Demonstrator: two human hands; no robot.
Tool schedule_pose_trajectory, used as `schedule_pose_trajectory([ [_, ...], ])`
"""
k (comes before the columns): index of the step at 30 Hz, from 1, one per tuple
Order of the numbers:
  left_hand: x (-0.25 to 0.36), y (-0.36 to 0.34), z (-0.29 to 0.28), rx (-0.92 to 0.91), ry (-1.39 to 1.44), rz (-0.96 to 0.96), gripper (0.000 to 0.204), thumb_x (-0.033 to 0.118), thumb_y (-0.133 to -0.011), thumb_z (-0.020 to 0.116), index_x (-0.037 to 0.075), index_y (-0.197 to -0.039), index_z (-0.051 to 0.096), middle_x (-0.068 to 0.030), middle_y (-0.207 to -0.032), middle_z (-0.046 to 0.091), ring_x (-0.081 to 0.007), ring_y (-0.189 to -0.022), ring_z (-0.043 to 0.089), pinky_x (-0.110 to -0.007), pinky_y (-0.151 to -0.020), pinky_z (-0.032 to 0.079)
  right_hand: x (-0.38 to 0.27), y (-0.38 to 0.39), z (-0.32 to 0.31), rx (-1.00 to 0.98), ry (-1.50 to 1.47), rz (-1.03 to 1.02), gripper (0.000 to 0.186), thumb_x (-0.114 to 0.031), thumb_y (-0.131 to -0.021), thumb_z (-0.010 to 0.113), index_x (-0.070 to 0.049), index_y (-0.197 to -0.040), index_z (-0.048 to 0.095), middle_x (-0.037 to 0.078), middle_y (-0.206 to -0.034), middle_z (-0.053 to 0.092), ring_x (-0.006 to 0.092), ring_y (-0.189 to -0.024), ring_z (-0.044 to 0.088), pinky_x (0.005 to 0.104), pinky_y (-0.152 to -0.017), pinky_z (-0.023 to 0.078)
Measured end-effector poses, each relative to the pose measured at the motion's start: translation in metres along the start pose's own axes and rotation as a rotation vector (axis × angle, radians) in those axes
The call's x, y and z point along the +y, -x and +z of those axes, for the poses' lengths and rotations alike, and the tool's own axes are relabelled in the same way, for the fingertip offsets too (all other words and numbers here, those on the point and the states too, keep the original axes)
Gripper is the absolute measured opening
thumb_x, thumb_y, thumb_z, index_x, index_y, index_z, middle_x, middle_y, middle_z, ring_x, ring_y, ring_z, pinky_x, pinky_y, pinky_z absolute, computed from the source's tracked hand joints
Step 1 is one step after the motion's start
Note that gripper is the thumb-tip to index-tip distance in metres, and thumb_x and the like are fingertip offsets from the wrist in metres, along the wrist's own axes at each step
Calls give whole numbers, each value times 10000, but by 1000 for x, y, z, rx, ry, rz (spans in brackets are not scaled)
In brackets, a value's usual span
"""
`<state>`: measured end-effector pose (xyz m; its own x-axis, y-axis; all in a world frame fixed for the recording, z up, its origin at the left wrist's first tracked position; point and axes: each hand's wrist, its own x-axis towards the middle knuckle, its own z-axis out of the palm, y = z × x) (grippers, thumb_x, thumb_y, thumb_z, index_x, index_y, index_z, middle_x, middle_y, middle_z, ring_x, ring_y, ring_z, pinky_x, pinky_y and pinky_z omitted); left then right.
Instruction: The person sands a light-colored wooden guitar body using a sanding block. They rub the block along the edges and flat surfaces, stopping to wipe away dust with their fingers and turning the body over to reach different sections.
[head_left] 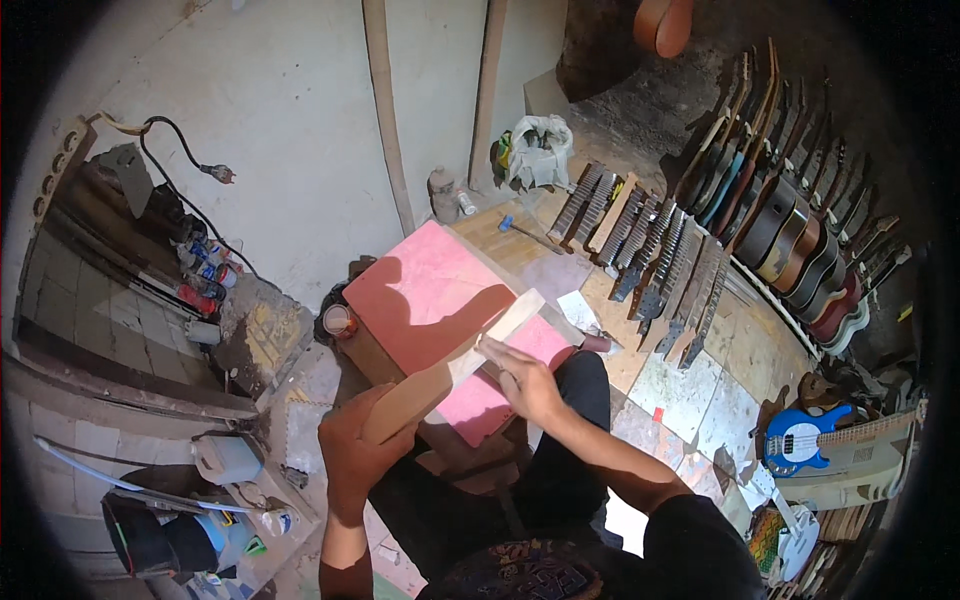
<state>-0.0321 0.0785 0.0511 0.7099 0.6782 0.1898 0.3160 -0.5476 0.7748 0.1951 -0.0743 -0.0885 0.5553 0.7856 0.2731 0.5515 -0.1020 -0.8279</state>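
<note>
My left hand (365, 450) is closed round the lower end of a long pale wooden piece (425, 385), which slants up to the right over a pink board (430, 300). My right hand (525, 390) is on the same piece further up, fingers together and bent against its side; whether anything lies under them I cannot tell. The board rests just above my legs on a darker wooden support, and the wooden piece casts a shadow across it.
Rows of fretted necks (650, 255) lie on the floor (670, 400), beside many standing guitars (790, 240). A blue bass (790, 445) is at right. A red-rimmed container (338, 322) sits by the board, a power cord (185, 165) hangs left, and buckets (140, 535) stand lower left.
</note>
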Motion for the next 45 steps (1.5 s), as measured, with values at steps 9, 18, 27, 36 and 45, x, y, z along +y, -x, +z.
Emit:
schedule_pose_trajectory([
  [9, -1, 2, 1, -35, 7, 42, 516, 138, -699, 845, 7, -1190, 755, -161, -1087, 800, -237, -988, 779, -366, -912, 596, 23, -3, -13, 53, 169, -53, 442, 32, -910, 584, -16, -1338, 687, 252, -1420, 638, 440, -1191, 674, 471, -1028, 554],
  [18, -5, 2, 2, 31, -20, 49, 463, 173, -741, 895, 42, -1165, 765, -171, -1044, 795, -310, -950, 793, -384, -848, 612, 13, -13, -23, 132, 292, 100, 404, -101, -969, 614, -62, -1371, 632, 186, -1401, 627, 411, -1174, 675, 470, -974, 580],
  [27, -8, 2, -2, 2, -50, 12, 518, 175, -728, 868, 16, -1206, 744, -163, -1076, 798, -250, -985, 778, -381, -897, 595, 18, -13, -21, 80, 344, -39, 515, -7, -847, 661, -103, -1352, 672, 129, -1384, 655, 380, -1183, 679, 436, -987, 586],
  [36, 1, -4, 0, -18, -23, 7, 525, 171, -719, 868, 13, -1204, 745, -169, -1081, 797, -261, -990, 780, -377, -903, 596, 19, -20, -25, 1, 276, -46, 522, 17, -842, 638, -119, -1344, 684, 150, -1394, 661, 371, -1201, 683, 436, -986, 594],
  [45, 0, -5, 3, -22, -4, 19, 516, 152, -718, 867, 16, -1202, 749, -168, -1093, 798, -263, -994, 781, -384, -903, 600, 23, -20, -23, 12, 241, -19, 542, 35, -831, 602, -113, -1345, 689, 157, -1378, 675, 343, -1273, 657, 415, -1083, 549],
])
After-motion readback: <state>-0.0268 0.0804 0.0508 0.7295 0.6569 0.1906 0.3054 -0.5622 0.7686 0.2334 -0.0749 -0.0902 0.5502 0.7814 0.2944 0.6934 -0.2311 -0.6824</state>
